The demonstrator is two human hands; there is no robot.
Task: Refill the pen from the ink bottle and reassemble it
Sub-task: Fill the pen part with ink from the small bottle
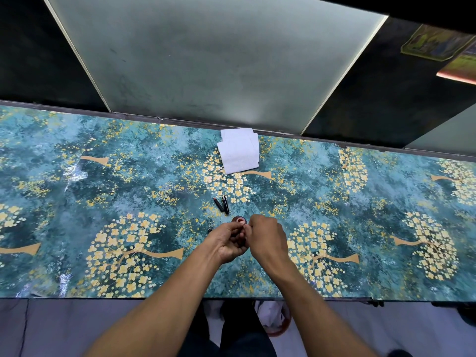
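Both hands meet over the table, fingers curled in toward each other around something small and dark that is mostly hidden. The left hand cups it from below with the palm turned up, and the right hand comes over the top, knuckles up, fingertips pinching at the same spot. It is probably a piece of the pen, though I cannot tell which piece.

Just beyond the fingertips sits the ink bottle, its mouth open and facing up. Farther out from the grip lie two dark pen parts side by side, one with a reddish tip. A small dark bit shows just left of the left hand. Well beyond those lies a stack of white tissues.

So the pen is apart and the bottle is open, while reassembly looks not yet done. Whether ink has been drawn I cannot say.

Both forearms reach forward and converge, wrists bent slightly inward.
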